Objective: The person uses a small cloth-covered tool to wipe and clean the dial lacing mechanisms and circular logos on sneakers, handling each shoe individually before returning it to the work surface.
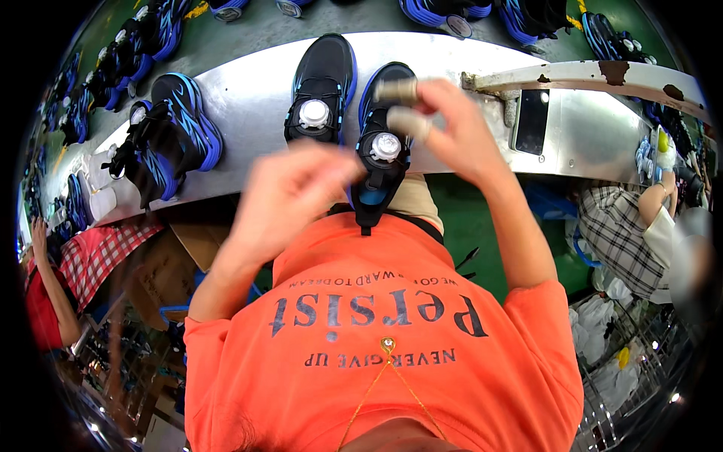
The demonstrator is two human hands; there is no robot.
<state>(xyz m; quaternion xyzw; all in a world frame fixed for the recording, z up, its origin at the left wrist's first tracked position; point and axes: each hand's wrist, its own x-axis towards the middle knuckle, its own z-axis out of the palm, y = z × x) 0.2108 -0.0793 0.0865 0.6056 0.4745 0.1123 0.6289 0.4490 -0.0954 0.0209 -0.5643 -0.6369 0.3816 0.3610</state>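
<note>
In front of me on the metal bench stands a black sports shoe (374, 181) with a blue sole edge, its heel toward me. A round white dial (385, 147) sits on its tongue. My right hand (456, 124) is over the right side of this shoe, thumb and forefinger apart and wrapped in beige finger covers. Motion smears my left hand (297, 188), which hovers at the shoe's left side; whether its fingers hold anything is unclear. Just to the left is the matching shoe (324, 71), also with a white dial (314, 114), its heel partly behind my left hand.
More black and blue shoes (188, 124) stand at the left of the curved metal bench (245, 98). A dark phone (530, 120) lies at the right, below a chipped white rail (580, 75). Rows of shoes line the far side. People sit at both sides, one in plaid (625, 233).
</note>
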